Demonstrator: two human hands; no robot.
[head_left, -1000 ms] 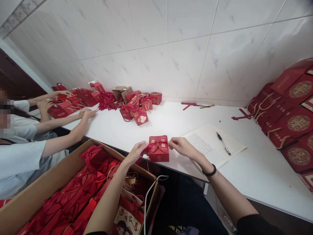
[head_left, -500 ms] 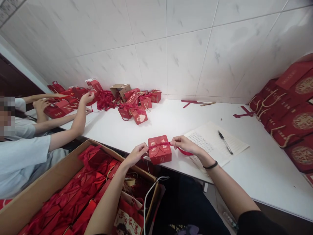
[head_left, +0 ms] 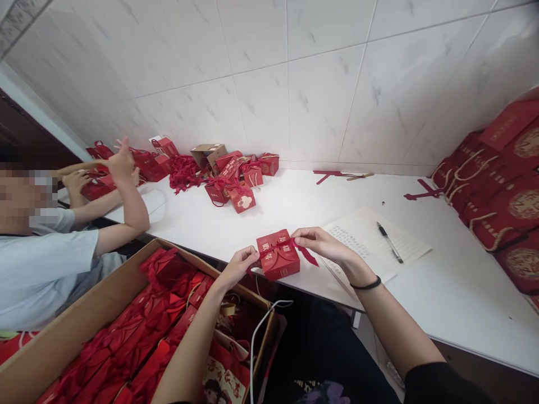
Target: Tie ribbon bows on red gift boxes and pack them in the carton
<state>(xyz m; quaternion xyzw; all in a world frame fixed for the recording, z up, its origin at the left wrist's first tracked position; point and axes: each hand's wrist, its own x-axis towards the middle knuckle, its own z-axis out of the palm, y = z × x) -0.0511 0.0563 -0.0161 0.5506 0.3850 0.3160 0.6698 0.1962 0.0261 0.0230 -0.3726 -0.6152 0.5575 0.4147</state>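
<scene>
A small red gift box [head_left: 283, 269] with gold characters sits at the front edge of the white table, turned slightly. Across its top runs a dark red ribbon [head_left: 310, 257], whose loose end hangs past the right side. My left hand [head_left: 241, 266] pinches the ribbon close against the box's left side. At the upper right corner, my right hand [head_left: 323, 246] has thumb and fingers closed on the other part of the ribbon. Whether a full knot lies under the right fingers is hidden.
Handwritten paper [head_left: 370, 230] with a pen [head_left: 389, 242] lies right of the box. Small red boxes [head_left: 242, 199] and bundled ribbons [head_left: 185, 173] stand by the wall. Red gift bags [head_left: 484, 196] are stacked right. A carton [head_left: 76, 331] of boxes stands left; a co-worker's hand [head_left: 122, 160] is raised beyond.
My right hand has drawn the ribbon in over the box's upper right corner, and its loose end has swung closer. The box has turned slightly. The co-worker's hand has risen and moved left.
</scene>
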